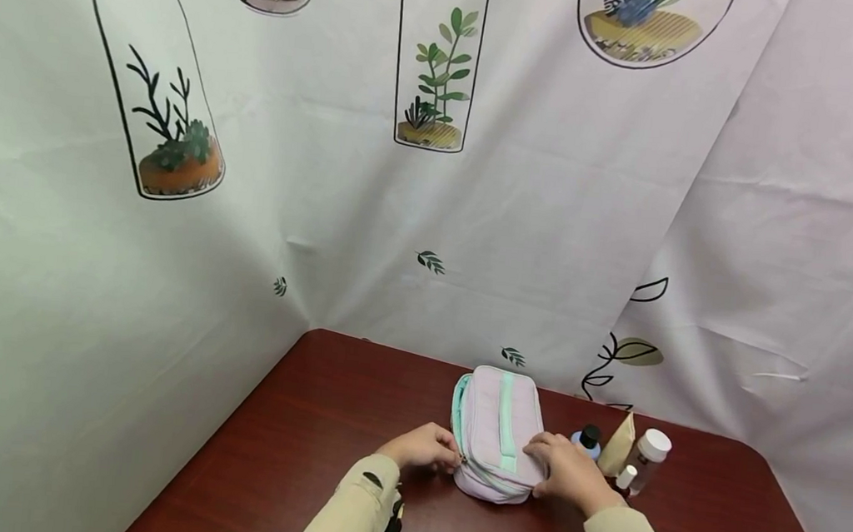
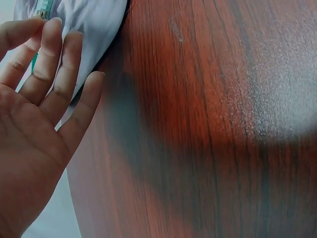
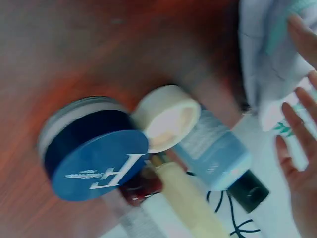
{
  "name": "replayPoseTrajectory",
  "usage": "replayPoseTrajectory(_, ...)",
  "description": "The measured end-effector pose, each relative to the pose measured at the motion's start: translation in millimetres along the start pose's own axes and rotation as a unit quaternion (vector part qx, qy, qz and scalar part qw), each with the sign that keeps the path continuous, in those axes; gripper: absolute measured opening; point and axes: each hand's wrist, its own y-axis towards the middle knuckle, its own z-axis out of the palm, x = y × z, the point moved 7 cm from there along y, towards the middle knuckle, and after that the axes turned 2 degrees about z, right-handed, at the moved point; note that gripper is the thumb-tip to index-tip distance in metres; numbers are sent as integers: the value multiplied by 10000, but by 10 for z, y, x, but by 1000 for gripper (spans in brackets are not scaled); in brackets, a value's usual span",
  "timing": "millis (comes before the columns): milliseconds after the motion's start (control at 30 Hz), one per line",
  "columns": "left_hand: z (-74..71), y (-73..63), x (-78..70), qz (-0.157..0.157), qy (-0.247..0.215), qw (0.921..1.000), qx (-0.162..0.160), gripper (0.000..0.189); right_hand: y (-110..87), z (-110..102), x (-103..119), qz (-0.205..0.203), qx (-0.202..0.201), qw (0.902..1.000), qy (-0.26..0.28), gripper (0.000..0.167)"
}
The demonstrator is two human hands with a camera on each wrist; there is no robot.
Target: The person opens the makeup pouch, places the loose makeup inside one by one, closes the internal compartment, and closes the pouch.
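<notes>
A lilac zip-up pouch (image 1: 485,421) with mint trim and a mint top strap lies on the table, its zipper running around the side. My left hand (image 1: 423,447) is at its front left corner. In the left wrist view, the thumb and index finger of the left hand (image 2: 37,114) pinch the small zipper pull (image 2: 40,15), while the other fingers extend loosely. My right hand (image 1: 568,471) rests on the pouch's right side, fingertips on the top near the strap. The right wrist view has the right hand (image 3: 304,144) with spread fingers beside the pouch (image 3: 272,54).
Right of the pouch stand a blue bottle (image 3: 213,148) with a black cap, a cream tube (image 1: 618,446), a white-capped clear bottle (image 1: 648,459) and a small dark red bottle (image 3: 141,186). Beside them are a blue-lidded jar (image 3: 99,158) and a cream round item (image 3: 166,119). Printed fabric hangs behind the table.
</notes>
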Motion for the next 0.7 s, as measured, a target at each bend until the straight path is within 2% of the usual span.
replayPoseTrajectory(167, -22, -16, -19, 5, -21, 10000, 0, 6, -77, -60, 37, -612, -661, 9949, -463, 29)
replayPoseTrajectory(267, -47, -12, -56, 130, -89, 9999, -29, 7, -75, -119, 50, -669, -1034, 9910, -524, 18)
replayPoseTrajectory(333, -68, -6, -81, 209, -136, 9997, -72, 8, -48, -153, 43, -508, -1173, 9909, -418, 13)
replayPoseTrajectory(500, -110, 10, -130, 177, -261, 9993, -191, 9, 57, -186, -16, 316, -1216, 9921, -42, 14)
replayPoseTrajectory(567, -101, 15, -147, 133, -290, 9994, -147, 9, 91, -187, -16, 558, -1183, 9914, 13, 17)
replayPoseTrajectory(700, -49, 17, -174, 106, -277, 9995, 69, 10, 151, -171, 42, 782, -1160, 9902, -50, 24)
